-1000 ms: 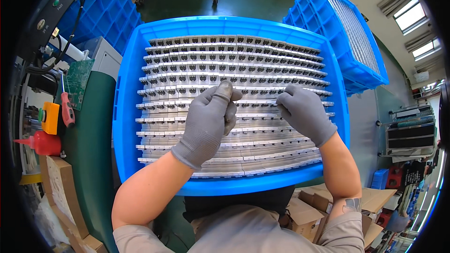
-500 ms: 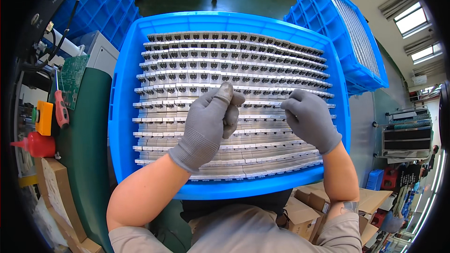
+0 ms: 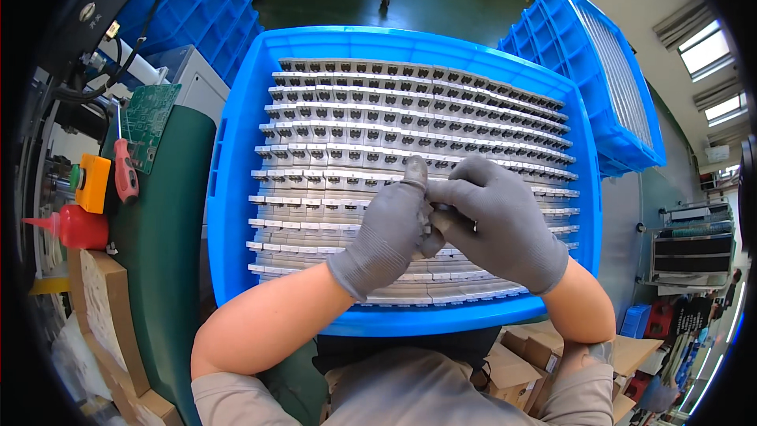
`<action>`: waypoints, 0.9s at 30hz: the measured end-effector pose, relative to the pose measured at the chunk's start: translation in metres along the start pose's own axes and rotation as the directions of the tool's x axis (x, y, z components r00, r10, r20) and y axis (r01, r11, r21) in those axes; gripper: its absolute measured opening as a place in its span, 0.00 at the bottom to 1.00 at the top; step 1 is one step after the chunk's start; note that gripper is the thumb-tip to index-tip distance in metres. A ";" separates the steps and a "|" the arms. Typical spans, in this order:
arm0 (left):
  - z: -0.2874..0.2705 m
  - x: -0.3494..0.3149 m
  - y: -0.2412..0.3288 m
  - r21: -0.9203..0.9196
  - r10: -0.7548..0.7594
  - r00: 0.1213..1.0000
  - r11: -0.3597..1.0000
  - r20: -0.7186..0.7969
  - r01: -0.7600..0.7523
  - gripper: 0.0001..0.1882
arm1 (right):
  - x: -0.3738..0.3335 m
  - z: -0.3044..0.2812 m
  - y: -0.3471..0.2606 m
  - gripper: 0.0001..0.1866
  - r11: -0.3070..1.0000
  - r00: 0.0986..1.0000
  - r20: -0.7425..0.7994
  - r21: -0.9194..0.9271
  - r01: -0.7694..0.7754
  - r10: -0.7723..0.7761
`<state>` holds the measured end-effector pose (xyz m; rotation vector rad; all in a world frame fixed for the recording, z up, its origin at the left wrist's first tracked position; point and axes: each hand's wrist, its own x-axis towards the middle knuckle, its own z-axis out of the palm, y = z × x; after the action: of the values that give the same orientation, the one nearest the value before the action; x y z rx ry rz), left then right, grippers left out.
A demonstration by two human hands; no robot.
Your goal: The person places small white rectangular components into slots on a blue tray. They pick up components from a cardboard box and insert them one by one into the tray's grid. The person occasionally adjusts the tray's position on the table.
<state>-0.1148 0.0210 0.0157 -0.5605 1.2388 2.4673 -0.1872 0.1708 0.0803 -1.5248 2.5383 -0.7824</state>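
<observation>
Both my hands wear grey knit gloves and meet over a large blue plastic crate. My left hand is closed, its thumb pointing up and away from me. Against its fingertips, my right hand is closed too, with thumb and fingers pinched together. Whatever lies between the fingers is hidden by the gloves. Below them the crate holds packed rows of silver-white metal parts, many with small black pieces along the rows. The hands cover the middle of the nearer rows.
On the green-topped bench at left lie a red-handled screwdriver, a green circuit board, a yellow button box and a red squeeze bottle. Another filled blue crate stands far right. Cardboard boxes are near my right side.
My right hand has moved left and now meets my left hand, where before they were apart. The whole view has shifted slightly, with the crate now further right in the picture.
</observation>
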 end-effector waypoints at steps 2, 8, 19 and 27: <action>-0.001 0.000 -0.002 0.039 0.002 0.999 0.999 0.039 -0.004 0.33 | 0.001 0.002 0.003 0.12 0.997 0.998 0.003 -0.034 0.069 -0.069; 0.006 -0.004 0.000 0.028 -0.014 1.000 1.000 -0.003 0.014 0.30 | -0.004 0.006 0.008 0.09 0.985 0.985 -0.084 -0.101 0.142 -0.150; 0.010 -0.003 0.008 -0.044 0.183 0.983 0.982 -0.023 -0.184 0.25 | 0.010 0.012 0.008 0.05 0.974 0.974 -0.226 0.225 0.024 0.028; -0.008 -0.004 0.040 0.014 0.408 0.876 0.908 -0.256 -0.418 0.25 | -0.005 0.005 0.040 0.03 0.908 0.943 -0.058 0.293 -0.298 0.328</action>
<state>-0.1271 -0.0090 0.0406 -0.7030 1.5477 2.8478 -0.2149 0.1883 0.0568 -0.9815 2.5142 -1.1382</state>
